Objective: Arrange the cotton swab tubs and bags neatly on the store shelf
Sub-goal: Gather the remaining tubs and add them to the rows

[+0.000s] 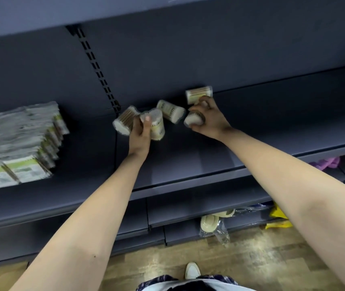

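Grips: left hand (140, 133) round tub pair (157, 126), right hand (211, 120) round single tub (193, 120).

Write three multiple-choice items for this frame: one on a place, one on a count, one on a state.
1. Where do the bags lie on the shelf?
A) left of the tubs
B) right of the tubs
C) behind the tubs

2. How many tubs are on the shelf?
A) three
B) five
C) eight

3. What is the left hand doing?
A) hanging idle
B) gripping two tubs
C) lifting a bag

Answers:
1 A: the bags are stacked far left of both hands.
2 B: two are in the left hand, one in the right hand, one lies between, one stands at the back.
3 B: its fingers and thumb curl round two tubs.
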Motion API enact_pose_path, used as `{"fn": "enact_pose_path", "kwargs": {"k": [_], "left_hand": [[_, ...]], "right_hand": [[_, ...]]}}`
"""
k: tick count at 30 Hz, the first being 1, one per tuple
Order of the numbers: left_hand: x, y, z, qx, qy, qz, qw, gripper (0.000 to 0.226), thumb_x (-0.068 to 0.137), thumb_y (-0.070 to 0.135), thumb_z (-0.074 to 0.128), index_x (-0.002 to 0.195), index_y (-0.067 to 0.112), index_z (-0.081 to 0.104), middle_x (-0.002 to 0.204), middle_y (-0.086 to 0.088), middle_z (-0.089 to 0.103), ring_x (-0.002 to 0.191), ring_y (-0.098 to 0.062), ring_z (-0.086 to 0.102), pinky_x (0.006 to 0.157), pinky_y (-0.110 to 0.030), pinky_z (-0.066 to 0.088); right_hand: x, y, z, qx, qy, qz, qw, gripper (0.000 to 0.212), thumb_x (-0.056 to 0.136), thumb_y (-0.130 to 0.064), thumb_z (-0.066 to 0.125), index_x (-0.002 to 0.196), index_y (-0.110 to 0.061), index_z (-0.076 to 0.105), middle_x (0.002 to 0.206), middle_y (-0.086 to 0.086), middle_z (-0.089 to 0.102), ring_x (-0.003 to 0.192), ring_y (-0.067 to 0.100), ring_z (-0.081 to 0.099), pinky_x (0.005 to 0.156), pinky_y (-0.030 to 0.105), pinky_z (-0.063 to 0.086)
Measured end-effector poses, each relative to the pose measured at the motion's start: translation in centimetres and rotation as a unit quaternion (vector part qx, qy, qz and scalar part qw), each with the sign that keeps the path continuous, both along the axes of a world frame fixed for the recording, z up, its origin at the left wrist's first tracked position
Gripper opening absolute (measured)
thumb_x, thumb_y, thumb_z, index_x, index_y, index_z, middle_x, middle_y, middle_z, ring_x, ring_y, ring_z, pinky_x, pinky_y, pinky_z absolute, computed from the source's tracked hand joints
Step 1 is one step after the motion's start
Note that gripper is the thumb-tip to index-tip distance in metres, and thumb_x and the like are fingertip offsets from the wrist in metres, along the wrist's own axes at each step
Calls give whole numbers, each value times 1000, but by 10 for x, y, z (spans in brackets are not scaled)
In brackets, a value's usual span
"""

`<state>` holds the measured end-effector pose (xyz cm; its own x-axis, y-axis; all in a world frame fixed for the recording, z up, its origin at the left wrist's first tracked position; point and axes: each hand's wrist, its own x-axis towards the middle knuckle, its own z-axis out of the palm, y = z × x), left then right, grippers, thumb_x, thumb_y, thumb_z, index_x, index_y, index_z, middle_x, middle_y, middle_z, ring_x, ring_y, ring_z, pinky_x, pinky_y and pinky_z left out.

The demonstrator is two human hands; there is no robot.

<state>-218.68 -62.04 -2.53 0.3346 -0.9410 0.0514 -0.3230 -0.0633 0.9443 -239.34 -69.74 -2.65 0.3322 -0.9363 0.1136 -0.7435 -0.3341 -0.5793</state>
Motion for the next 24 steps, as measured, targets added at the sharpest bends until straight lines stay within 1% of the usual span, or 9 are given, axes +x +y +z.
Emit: {"fn": "enact_pose_path", "kwargs": {"k": [4, 6, 8, 10, 13, 16, 19, 21, 24], "left_hand": [[1, 0, -3, -4, -22, -26, 999, 59, 83, 35, 69, 130, 14, 38, 126, 2, 52, 117, -12, 49, 95, -18, 35], [0, -1, -4, 3, -40, -33, 999, 66, 76, 27, 76, 128, 16, 37, 121, 7, 51, 111, -6, 49, 92, -16, 36], [1, -1, -5, 5, -46, -39, 998, 68, 77, 22, 76, 131, 17, 35, 122, 7, 51, 111, -5, 47, 91, -15, 35], [3, -1, -7, 6, -51, -39, 998, 70, 77, 22, 76, 133, 18, 35, 127, 3, 52, 114, -7, 48, 92, -17, 34], [5, -2, -7, 10, -56, -38, 998, 71, 76, 23, 76, 134, 20, 36, 130, 3, 52, 116, -7, 47, 93, -16, 33], [4, 0, -6, 5, -49, -43, 998, 70, 76, 22, 76, 134, 20, 36, 128, 4, 52, 115, -6, 47, 94, -17, 34], [4, 1, -6, 3, -54, -53, 997, 71, 76, 22, 76, 134, 20, 35, 128, 4, 52, 115, -6, 46, 93, -17, 34], [3, 2, -4, 10, -60, -68, 996, 71, 77, 20, 76, 134, 20, 34, 124, 7, 50, 112, -3, 45, 92, -17, 34], [5, 5, -4, 20, -71, -94, 993, 70, 78, 18, 74, 134, 20, 32, 121, 9, 51, 113, -5, 47, 91, -18, 35]], "right_hand": [[2, 5, -3, -41, 45, -21, 998, 55, 75, -43, 67, 126, -32, 52, 141, 3, 27, 126, 30, 36, 104, 29, 25], [5, 12, -2, -62, 32, -33, 997, 56, 77, -46, 65, 128, -29, 51, 140, 3, 34, 122, 30, 40, 104, 32, 30], [8, 21, 1, -70, -12, -45, 996, 55, 79, -54, 57, 126, -26, 52, 133, 5, 47, 116, 29, 50, 100, 37, 42], [13, 29, 7, -73, -57, -52, 994, 60, 78, -63, 40, 118, -21, 57, 115, 8, 62, 103, 29, 60, 88, 40, 49], [15, 33, 16, -63, -79, -64, 993, 67, 75, -64, 26, 103, -16, 62, 94, 13, 69, 88, 32, 64, 74, 36, 50], [14, 34, 20, 15, -126, -82, 988, 58, 88, -56, 28, 101, -12, 65, 98, 13, 68, 94, 27, 62, 76, 30, 44], [17, 39, 18, 89, -215, -111, 966, 48, 98, -48, 32, 108, -12, 62, 99, 5, 63, 92, 13, 55, 76, 21, 36], [23, 42, 14, 96, -277, -126, 948, 46, 98, -47, 34, 110, -12, 62, 99, 2, 62, 93, 10, 54, 76, 18, 38], [32, 44, 8, 77, -344, -135, 926, 43, 98, -45, 38, 116, -13, 61, 107, 1, 62, 105, 14, 57, 85, 19, 38]]}}
